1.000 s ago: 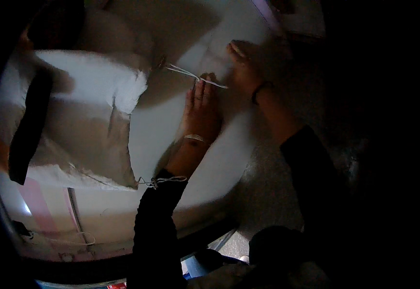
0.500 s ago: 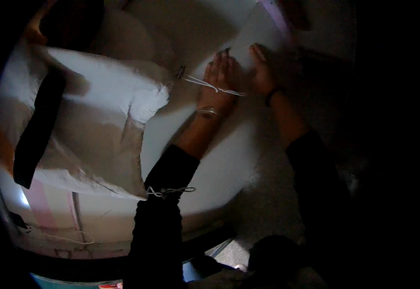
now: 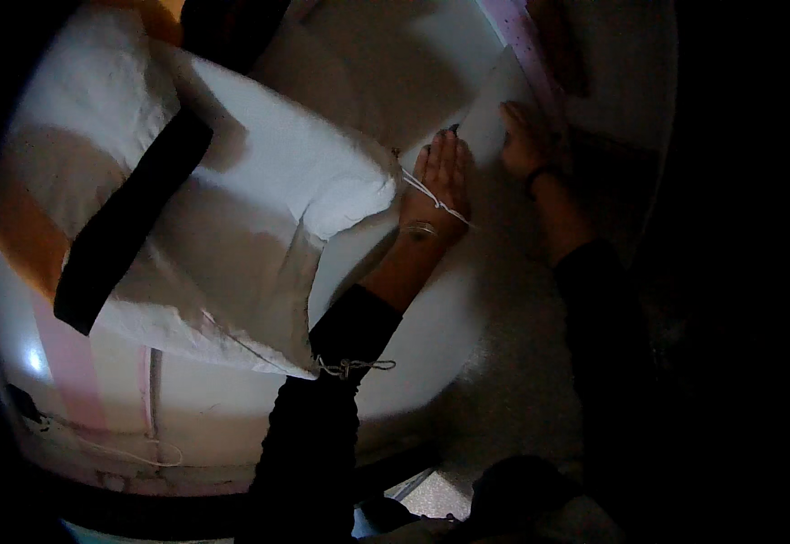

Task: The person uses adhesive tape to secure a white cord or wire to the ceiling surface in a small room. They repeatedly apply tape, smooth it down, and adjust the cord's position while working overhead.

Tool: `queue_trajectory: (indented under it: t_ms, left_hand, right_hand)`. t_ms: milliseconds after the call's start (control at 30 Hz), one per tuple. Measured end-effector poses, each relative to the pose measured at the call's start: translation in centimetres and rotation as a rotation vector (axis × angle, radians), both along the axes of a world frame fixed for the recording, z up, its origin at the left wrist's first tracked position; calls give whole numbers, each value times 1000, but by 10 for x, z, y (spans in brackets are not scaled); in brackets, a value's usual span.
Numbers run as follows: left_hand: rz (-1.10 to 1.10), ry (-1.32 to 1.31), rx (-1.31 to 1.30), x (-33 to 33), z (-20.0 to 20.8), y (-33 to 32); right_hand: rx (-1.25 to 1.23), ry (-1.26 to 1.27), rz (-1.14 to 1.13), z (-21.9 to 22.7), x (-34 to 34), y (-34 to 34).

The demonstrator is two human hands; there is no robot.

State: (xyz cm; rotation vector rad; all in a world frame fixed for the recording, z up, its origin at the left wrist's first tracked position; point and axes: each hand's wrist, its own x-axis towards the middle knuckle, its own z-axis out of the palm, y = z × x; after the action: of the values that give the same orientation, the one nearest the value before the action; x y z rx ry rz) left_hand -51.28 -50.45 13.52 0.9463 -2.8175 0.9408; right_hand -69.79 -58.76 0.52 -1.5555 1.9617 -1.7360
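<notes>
My left hand (image 3: 437, 186) lies flat on a pale, smooth surface (image 3: 431, 308), its fingers stretched out side by side and pointing away from me. A small dark spot shows at its fingertips. My right hand (image 3: 528, 145) is at the right edge of a pale flat piece (image 3: 496, 91), fingers extended along it; shadow hides part of them. A white cord (image 3: 436, 195) with a knot crosses the back of my left hand. It comes from the corner of a large pale cloth (image 3: 232, 227), which carries a black band (image 3: 132, 222).
A second looped cord (image 3: 358, 365) hangs over my left sleeve from the cloth's lower corner. A pink strip (image 3: 531, 50) borders the far right of the pale piece. Pink stripes (image 3: 67, 367) and a thin cord (image 3: 132, 451) show at the lower left. The right side is very dark.
The view has shifted, and the pale cloth with its black band now appears farther right and tilted. Both hands appear slightly right and lower, still against the pale surface and its edge.
</notes>
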Motion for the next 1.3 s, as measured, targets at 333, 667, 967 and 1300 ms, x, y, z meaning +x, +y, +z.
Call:
queue_trajectory:
  t_ms: [333, 667, 967, 1300]
  left_hand:
    - [30, 43, 81, -12, 24, 10]
    - [98, 63, 101, -2, 15, 9]
    - [116, -109, 72, -5, 3, -3]
    - [58, 22, 129, -2, 9, 5]
  right_hand:
    - [233, -113, 93, -1, -48, -54]
    - [354, -38, 114, 46, -33, -49]
    - [324, -73, 56, 38, -30, -50]
    - [352, -89, 54, 38, -20, -27]
